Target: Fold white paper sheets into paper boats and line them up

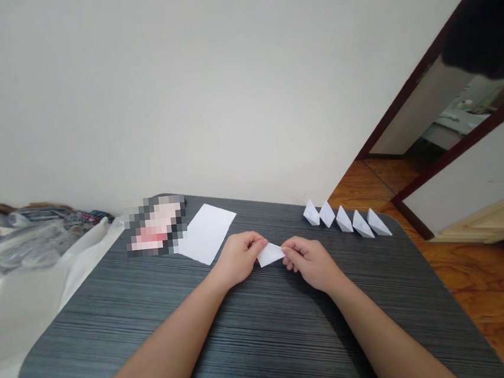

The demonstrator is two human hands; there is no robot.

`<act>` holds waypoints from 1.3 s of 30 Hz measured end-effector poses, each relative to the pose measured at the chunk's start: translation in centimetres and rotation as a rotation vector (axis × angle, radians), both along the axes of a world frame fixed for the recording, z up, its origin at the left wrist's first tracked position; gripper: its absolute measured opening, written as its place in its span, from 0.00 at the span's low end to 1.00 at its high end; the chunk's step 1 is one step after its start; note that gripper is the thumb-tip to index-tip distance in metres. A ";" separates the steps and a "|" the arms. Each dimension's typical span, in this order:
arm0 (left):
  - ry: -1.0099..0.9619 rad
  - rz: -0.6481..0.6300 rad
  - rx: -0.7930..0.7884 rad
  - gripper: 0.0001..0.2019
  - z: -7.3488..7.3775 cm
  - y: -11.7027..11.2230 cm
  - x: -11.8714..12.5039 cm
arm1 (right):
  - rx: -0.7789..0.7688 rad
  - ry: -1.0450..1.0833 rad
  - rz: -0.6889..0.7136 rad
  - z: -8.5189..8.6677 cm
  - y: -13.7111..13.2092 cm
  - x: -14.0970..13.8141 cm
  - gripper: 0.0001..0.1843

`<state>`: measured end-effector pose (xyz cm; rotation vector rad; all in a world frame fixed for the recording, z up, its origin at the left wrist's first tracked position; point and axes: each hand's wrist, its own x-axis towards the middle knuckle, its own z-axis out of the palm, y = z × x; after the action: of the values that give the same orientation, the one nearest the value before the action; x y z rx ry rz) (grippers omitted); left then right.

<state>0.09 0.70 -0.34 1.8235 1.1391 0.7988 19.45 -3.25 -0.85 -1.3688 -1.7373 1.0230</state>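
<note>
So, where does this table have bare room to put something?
Bare: the table between left forearm, white sheet and left edge, and between right forearm, five folded papers and right edge. Crowded: far left, sheet and blurred item; centre, around the held paper; far right, papers.

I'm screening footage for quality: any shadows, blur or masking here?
Head view: a dark shadow falls on the table beside the right forearm; pixelation covers a patch left of the white sheet; the dark shape at upper right looks blurred.

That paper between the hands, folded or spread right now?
Folded: the held paper shows a compact, angular shape, far smaller than the flat sheet.
</note>
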 end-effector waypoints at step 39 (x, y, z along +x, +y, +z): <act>-0.053 -0.158 0.114 0.11 1.2 -0.9 0.4 | 0.009 0.283 -0.017 -0.1 0.3 -0.3 0.14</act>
<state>0.48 -0.16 0.90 1.9475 0.9194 0.8283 19.17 -2.95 -0.92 -1.1676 -1.5170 1.1374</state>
